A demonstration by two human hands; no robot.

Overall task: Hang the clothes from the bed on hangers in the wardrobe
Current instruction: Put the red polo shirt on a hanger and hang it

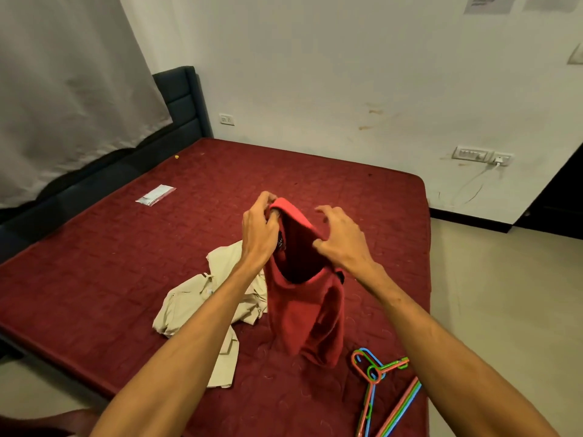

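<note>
A red garment [304, 313] hangs lifted above the bed [94, 266], its lower part touching the mattress. My left hand [258, 228] grips its pink-edged neck opening at the top. My right hand [342, 238] pinches the other side of the opening with thumb and forefinger while the remaining fingers spread loosely. A beige garment [195, 304] lies crumpled on the mattress just left of the red one, partly under my left forearm. Several plastic hangers [381, 386] in red, blue and green lie stacked at the bed's near right corner.
A small clear plastic packet [155, 194] lies on the mattress at the far left. A dark headboard [186, 99] and a grey curtain [63, 89] stand on the left. Behind the bed, the white wall carries a switch panel [471, 152] with a charger cable. Tiled floor [504, 310] runs along the right.
</note>
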